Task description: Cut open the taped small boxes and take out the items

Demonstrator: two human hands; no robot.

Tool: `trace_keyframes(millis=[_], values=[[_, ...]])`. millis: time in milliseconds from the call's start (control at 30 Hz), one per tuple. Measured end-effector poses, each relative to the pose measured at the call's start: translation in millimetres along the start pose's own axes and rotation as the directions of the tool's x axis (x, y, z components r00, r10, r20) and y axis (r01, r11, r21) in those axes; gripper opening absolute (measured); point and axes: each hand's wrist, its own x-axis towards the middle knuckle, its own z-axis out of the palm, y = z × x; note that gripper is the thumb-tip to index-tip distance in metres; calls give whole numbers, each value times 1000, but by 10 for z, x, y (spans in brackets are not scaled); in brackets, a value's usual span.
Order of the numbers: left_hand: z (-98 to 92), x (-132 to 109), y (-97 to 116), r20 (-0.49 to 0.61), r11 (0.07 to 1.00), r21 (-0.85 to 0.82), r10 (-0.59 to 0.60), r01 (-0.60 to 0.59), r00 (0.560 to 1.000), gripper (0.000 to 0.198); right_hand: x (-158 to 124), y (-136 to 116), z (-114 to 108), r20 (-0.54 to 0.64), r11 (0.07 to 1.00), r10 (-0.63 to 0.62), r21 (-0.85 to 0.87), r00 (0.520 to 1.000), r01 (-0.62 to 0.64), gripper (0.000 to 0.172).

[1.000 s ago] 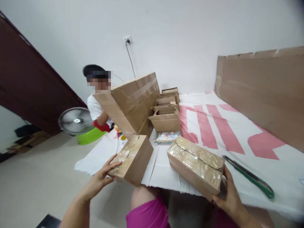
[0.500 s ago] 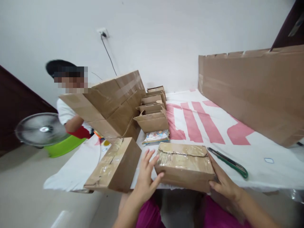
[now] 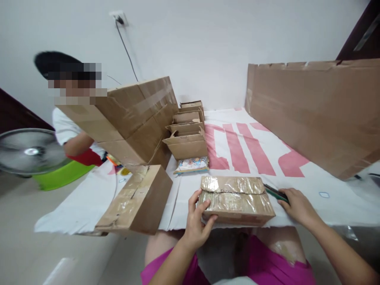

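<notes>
A small cardboard box, its top covered with clear tape, sits at the table's front edge in front of me. My left hand grips its left end, fingers on the top and thumb along the front side. To the right of the box, my right hand is closed around the green handle of a utility knife. The knife's front end points toward the box and lies close to its right side. My palm hides the back of the handle.
Left of me stands another taped box. Behind it are a large carton, several opened boxes and a colourful packet. A big cardboard panel stands at right. Across the table's left side sits a person near a fan.
My right hand has left the box's right end and taken hold of the utility knife. My left hand has closed on the box's left end. The view has shifted slightly.
</notes>
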Motion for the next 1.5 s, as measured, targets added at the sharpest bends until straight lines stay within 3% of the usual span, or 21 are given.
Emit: trace_keyframes(millis=[133, 200, 267, 367, 433, 500, 633, 867, 1000, 1167, 1333, 1500], values=[[13, 1, -8, -2, 1000, -16, -10, 10, 1000, 45, 178, -345, -446, -293, 997, 5, 70, 956, 17, 35], [11, 1, 6, -5, 1000, -13, -5, 5, 1000, 45, 275, -644, -780, -408, 986, -87, 94, 909, 136, 34], [5, 2, 20, -10, 1000, -5, 1, -1, 1000, 45, 337, -983, -1081, -377, 932, -272, 124, 885, 339, 34], [-3, 2, 31, -3, 1000, 6, -14, 14, 1000, 47, 363, -1450, -1341, -187, 803, -544, 168, 818, 572, 37], [-8, 0, 31, 4, 1000, 7, -19, 19, 1000, 47, 362, -1676, -1374, -144, 735, -657, 96, 740, 671, 36], [-12, 0, 30, 7, 1000, 2, -16, 16, 1000, 47, 372, -1819, -1337, -171, 681, -726, -39, 666, 731, 36], [-17, 7, 34, 11, 1000, 2, -18, 18, 1000, 47, 435, -1911, -1223, -223, 576, -816, -253, 533, 777, 35], [-25, 20, 38, 9, 1000, 0, -12, 12, 1000, 45, 460, -1794, -1219, -226, 485, -874, -359, 430, 798, 29], [-22, 20, 29, 13, 1000, 9, -11, 11, 1000, 45, 378, -1612, -1266, -255, 511, -859, -366, 444, 778, 32], [-18, 26, 29, 10, 1000, 21, -12, 12, 1000, 46, 248, -1319, -1328, -227, 589, -808, -330, 544, 737, 43], [-140, 78, 92, 44, 998, 58, -23, 20, 999, 41, 146, -1137, -1358, -303, 695, -718, -266, 627, 668, 43], [-266, 223, 120, -50, 968, 66, -239, 242, 970, 39, 45, -1102, -1275, -372, 824, -563, -180, 738, 538, 40]])
